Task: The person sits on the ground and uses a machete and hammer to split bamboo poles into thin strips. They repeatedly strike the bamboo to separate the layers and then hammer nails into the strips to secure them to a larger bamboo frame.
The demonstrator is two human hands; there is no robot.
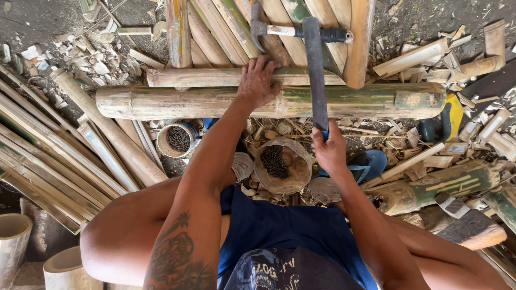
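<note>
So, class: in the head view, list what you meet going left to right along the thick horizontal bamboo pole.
Pole's left end → left hand → machete blade → pale patch → yellow tool.

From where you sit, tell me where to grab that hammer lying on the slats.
Grip the hammer by its black rubber handle end at the right, coming down from above. It lies flat across the bamboo slats, head to the left, and the big knife crosses its middle.

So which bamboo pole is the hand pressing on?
The left hand presses the thick pole lying crosswise by the knees, the widest one; the right hand holds a long blade across it.
</note>
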